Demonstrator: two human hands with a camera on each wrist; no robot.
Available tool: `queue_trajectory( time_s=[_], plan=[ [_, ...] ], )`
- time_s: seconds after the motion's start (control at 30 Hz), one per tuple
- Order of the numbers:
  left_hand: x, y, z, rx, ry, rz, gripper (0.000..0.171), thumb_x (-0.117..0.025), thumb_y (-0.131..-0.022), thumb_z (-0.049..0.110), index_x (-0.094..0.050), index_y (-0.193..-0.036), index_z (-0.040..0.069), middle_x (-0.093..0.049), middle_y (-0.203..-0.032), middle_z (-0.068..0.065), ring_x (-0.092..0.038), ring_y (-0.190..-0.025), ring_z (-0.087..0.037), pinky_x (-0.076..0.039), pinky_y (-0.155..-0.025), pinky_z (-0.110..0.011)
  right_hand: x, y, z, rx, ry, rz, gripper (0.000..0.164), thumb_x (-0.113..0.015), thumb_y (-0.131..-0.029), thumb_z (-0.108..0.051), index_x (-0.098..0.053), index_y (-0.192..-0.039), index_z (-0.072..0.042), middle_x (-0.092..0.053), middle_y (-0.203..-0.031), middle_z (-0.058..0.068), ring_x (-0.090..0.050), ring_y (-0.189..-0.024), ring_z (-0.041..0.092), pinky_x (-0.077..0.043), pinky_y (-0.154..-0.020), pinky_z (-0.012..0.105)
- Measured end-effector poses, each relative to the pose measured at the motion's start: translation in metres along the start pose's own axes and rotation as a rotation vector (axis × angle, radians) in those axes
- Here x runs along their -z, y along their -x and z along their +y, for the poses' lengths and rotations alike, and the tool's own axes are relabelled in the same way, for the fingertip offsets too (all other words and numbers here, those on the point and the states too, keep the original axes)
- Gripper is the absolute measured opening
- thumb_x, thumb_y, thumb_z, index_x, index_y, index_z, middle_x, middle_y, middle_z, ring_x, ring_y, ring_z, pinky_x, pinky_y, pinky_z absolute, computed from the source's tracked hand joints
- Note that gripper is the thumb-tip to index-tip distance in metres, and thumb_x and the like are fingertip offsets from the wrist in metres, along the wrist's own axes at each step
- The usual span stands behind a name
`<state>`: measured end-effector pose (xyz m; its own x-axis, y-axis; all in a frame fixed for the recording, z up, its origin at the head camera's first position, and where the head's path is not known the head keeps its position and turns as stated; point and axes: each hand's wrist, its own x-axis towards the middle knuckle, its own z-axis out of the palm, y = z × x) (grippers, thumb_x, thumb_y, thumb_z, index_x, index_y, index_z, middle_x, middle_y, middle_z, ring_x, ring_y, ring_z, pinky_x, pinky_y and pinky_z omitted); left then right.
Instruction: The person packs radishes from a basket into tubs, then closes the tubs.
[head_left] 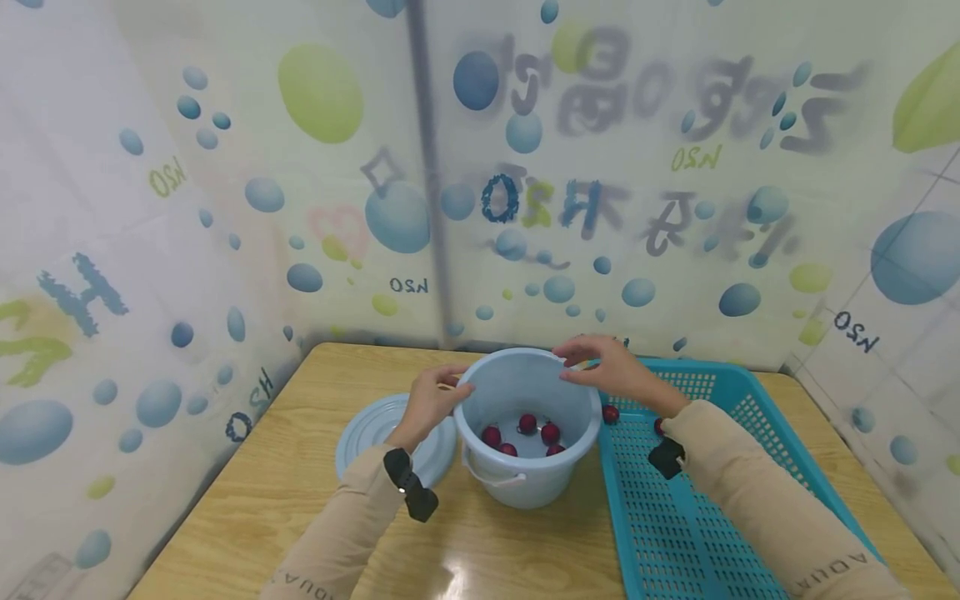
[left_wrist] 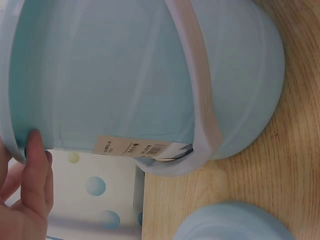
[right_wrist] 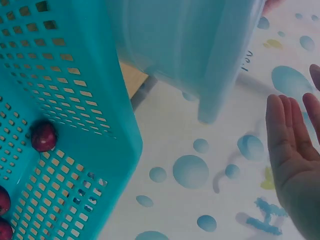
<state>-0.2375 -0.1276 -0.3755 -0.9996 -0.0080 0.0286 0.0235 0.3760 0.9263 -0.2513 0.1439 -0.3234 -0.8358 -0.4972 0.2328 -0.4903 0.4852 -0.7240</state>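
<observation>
A light blue plastic bucket stands upright on the wooden table, with several small dark red round fruits at its bottom. My left hand grips the bucket's left rim; in the left wrist view its fingers lie against the outside below the lip. The thumb is partly hidden there. Over the bucket's right rim hovers my right hand, fingers extended and holding nothing. A gap shows between that hand and the bucket in the right wrist view. The bucket's pale handle hangs down in front.
A round blue lid lies on the table left of the bucket, partly under my left forearm. Right of the bucket sits a turquoise perforated basket containing several red fruits. A patterned curtain borders the table's back edge.
</observation>
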Motion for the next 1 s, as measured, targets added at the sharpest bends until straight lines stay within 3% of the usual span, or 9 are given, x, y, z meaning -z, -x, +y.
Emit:
queue_trajectory(
  time_s=[0.27,0.63,0.93,1.0],
  plan=[
    [0.0,-0.001,0.0,0.0,0.003,0.009,0.032,-0.065,-0.079,0.012,-0.062,-0.111,0.009,-0.056,-0.091,-0.011,-0.057,-0.075,-0.018,-0.053,-0.057,-0.028,0.021,0.014,0.005,0.04,0.003,0.108,0.031,-0.064,-0.081,-0.012,-0.058,-0.109,0.0,-0.059,-0.105,0.016,-0.058,-0.093,0.027,-0.05,-0.077,0.041],
    [-0.001,-0.001,-0.001,-0.001,0.004,0.012,0.031,-0.065,-0.079,0.011,-0.063,-0.11,0.009,-0.057,-0.09,-0.011,-0.058,-0.074,-0.018,-0.053,-0.056,-0.028,0.03,0.034,0.035,-0.051,0.023,0.193,0.032,-0.059,-0.085,-0.019,-0.056,-0.111,0.001,-0.059,-0.106,0.017,-0.055,-0.095,0.029,-0.047,-0.08,0.045],
    [-0.001,-0.002,-0.002,-0.009,0.003,0.009,0.031,-0.065,-0.079,0.011,-0.062,-0.111,0.01,-0.057,-0.091,-0.011,-0.058,-0.074,-0.018,-0.053,-0.056,-0.028,0.023,0.044,0.075,-0.169,-0.007,0.255,0.043,-0.059,-0.084,-0.031,-0.055,-0.111,0.002,-0.057,-0.106,0.019,-0.054,-0.094,0.032,-0.047,-0.077,0.047],
    [-0.001,-0.002,-0.002,-0.007,0.005,0.01,0.031,-0.065,-0.079,0.012,-0.062,-0.11,0.01,-0.057,-0.091,-0.011,-0.058,-0.074,-0.018,-0.053,-0.056,-0.028,0.018,0.045,0.095,-0.18,-0.029,0.277,0.039,-0.062,-0.082,-0.032,-0.058,-0.108,-0.002,-0.06,-0.102,0.013,-0.056,-0.09,0.026,-0.05,-0.07,0.042]
  ],
)
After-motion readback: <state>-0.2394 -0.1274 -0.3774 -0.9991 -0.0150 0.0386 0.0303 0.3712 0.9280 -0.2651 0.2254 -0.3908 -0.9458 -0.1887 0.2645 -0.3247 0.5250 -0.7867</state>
